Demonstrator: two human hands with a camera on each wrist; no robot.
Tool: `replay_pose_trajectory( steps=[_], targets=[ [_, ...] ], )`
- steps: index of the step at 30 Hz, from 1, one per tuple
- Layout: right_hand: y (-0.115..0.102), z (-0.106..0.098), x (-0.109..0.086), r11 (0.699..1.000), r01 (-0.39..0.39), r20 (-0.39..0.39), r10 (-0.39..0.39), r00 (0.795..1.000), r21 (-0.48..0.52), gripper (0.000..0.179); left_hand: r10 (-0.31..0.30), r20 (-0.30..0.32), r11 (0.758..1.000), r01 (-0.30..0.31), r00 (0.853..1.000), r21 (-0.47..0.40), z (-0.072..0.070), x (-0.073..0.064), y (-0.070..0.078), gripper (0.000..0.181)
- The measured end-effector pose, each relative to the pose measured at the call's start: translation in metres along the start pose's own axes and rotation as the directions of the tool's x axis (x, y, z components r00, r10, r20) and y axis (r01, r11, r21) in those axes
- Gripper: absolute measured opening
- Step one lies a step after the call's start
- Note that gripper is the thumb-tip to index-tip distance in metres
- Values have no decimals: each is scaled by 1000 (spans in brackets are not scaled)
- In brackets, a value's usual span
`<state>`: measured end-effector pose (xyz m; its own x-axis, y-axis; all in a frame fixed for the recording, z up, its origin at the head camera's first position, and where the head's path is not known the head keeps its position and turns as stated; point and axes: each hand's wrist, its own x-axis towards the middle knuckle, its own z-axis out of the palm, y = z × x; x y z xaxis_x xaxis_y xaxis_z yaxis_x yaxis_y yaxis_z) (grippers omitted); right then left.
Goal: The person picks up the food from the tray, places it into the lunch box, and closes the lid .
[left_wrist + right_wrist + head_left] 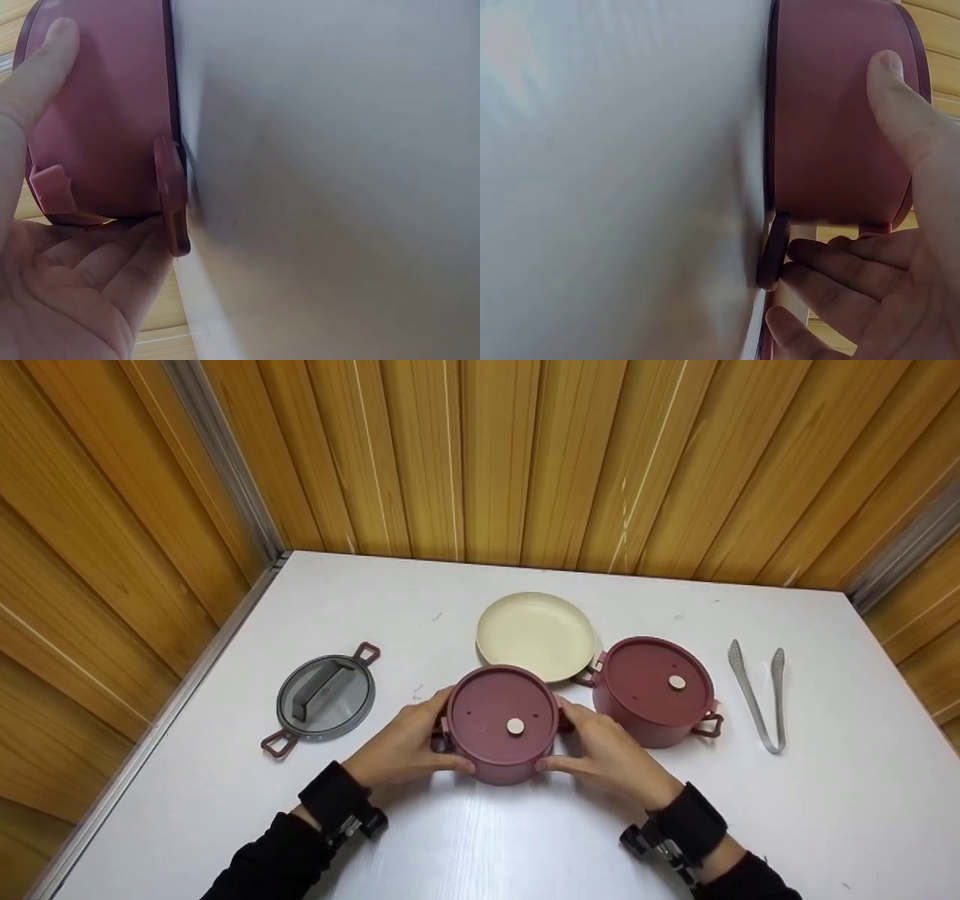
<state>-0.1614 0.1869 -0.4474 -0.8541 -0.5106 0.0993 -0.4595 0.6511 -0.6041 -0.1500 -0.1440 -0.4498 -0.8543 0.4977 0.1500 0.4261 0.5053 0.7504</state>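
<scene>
A small burgundy pot with a flat lid and a pale round knob is upright between both hands at the table's middle. My left hand holds its left side, the thumb against the front wall and the fingers behind, by the side handle. From the right, my right hand holds it the same way, its thumb on the wall and fingers near the other handle. In both wrist views the pot's base is right at the white tabletop.
Behind the held pot lies a cream round pan. A second burgundy lidded pot stands close on the right, with metal tongs beyond it. On the left is a grey lid-like disc with two burgundy loop handles. Wood-patterned walls border the table.
</scene>
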Motion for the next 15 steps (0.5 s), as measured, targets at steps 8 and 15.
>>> replay_pose_trajectory(
  steps=[8, 15],
  targets=[
    [-9, -8, -1, 999, 27, -15, -27, 1000, 17, 105, 22, 7, 1000, -22, 1000, -21, -7, 0, 4, 109],
    [-16, -25, -3, 997, 75, -98, -77, 992, -18, 101, 66, 7, 998, -65, 998, -11, -21, 14, 19, 109]
  ],
)
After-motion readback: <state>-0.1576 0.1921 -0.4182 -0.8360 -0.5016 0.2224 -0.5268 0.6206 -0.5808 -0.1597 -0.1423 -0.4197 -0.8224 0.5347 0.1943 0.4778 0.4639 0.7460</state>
